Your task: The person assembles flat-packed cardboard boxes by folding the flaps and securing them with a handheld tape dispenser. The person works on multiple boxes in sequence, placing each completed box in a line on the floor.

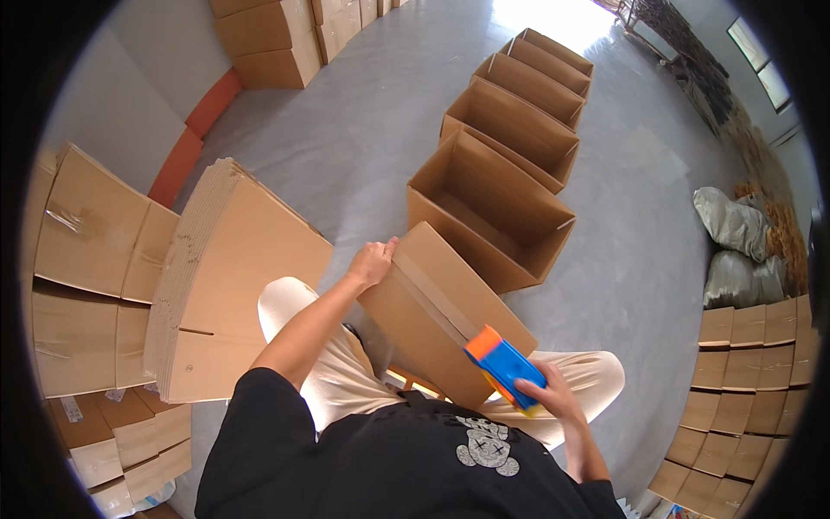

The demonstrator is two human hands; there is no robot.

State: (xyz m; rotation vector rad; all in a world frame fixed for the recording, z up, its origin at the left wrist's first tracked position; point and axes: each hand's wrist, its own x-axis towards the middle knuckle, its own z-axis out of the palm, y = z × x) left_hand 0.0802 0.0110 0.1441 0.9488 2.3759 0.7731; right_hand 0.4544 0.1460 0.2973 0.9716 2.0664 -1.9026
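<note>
A closed cardboard box (415,298) stands tilted in front of me, between my knees, with a strip of tape along the seam of its upper face. My left hand (373,262) grips the far left corner of that box, fingers curled at the edge. In my right hand (553,391) is a blue and orange tape dispenser (504,363). Its orange end rests at the seam, toward the near right end of the box. Just beyond stands an open-topped cardboard box (536,251), upright and with nothing visible inside.
More open boxes (519,121) run in a row away from me. To my left leans a stack of flattened cardboard (251,277), beside piled boxes (95,233). Small cartons (743,372) are stacked at the right, below grey sacks (735,229). More boxes (268,43) stand by the far left wall.
</note>
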